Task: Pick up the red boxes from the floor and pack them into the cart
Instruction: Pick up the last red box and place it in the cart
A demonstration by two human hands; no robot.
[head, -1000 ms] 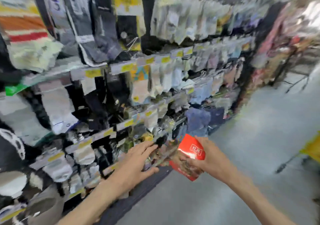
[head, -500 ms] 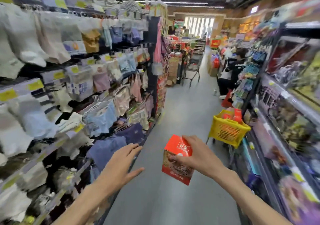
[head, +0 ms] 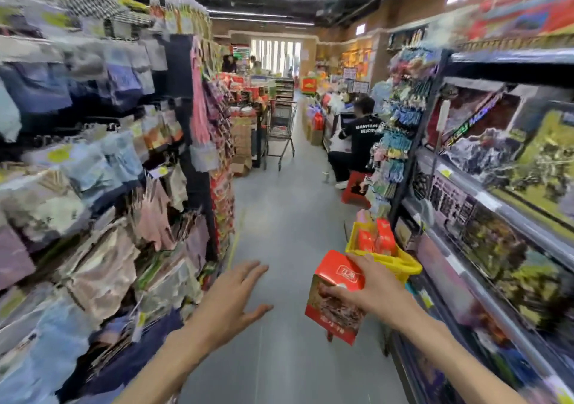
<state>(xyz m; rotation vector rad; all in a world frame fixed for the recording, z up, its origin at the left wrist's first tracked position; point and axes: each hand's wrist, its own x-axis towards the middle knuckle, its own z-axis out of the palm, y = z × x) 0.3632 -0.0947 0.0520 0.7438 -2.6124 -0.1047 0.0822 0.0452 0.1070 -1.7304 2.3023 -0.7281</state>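
My right hand (head: 374,291) grips a red box (head: 334,310) with a food picture on its side, held upright in front of me above the aisle floor. Just beyond it stands a yellow basket cart (head: 400,263) by the right-hand shelves, with a few red boxes (head: 375,239) standing inside. My left hand (head: 231,298) hovers to the left of the box, empty, fingers spread.
Racks of hanging clothes (head: 102,217) line the left side, shelves of packaged goods (head: 497,217) the right. A grey aisle floor (head: 285,217) runs ahead. A person in black (head: 357,142) crouches by a red stool (head: 355,187); a metal trolley (head: 281,127) stands farther back.
My view has swung from the clothes racks to look down the aisle. The yellow cart has come closer, now just behind the red box. My left hand stays open beside it.
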